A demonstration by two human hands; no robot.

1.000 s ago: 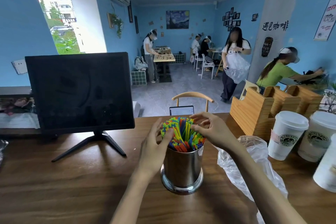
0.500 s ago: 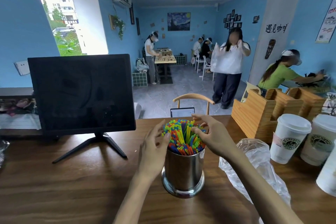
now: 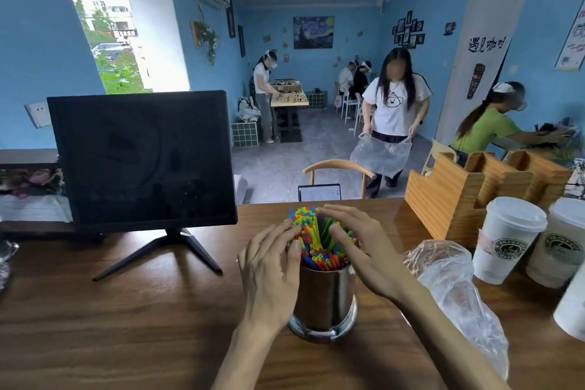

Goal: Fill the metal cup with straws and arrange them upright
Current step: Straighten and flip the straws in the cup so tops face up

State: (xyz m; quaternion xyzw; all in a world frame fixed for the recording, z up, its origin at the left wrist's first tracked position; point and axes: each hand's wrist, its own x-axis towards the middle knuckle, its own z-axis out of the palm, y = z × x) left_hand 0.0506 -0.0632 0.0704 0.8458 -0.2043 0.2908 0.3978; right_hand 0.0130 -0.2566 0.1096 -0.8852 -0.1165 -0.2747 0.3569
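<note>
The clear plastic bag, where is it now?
In the head view the clear plastic bag lies on the wooden counter, right of the metal cup, before the paper cups.

Two bare forearms, no sleeves in view, left hand with thin ring on one finger, right hand unadorned

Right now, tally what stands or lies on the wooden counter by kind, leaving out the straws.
Metal cup: 1
White paper cups with lids: 3
Clear plastic bag: 1
Black monitor: 1
Wooden holder: 1
Total: 7
</note>
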